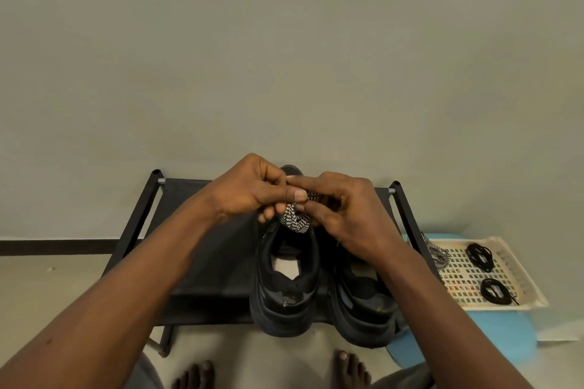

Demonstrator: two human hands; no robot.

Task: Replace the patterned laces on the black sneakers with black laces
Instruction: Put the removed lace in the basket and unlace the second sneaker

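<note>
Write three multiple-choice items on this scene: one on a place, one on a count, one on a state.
1. Where do the black laces lie?
A. in a drawer
B. on a chair
C. in the tray

2. How many bundles of black laces are in the tray?
A. two
B. one
C. four

3. What are the left hand and right hand doing?
A. resting open
B. pinching the patterned lace
C. holding scissors

Key:
1 C: the black laces sit on the tray's mesh.
2 A: one bundle lies at the far end and one nearer.
3 B: fingers of both hands curl round the lace above the sneaker.
</note>
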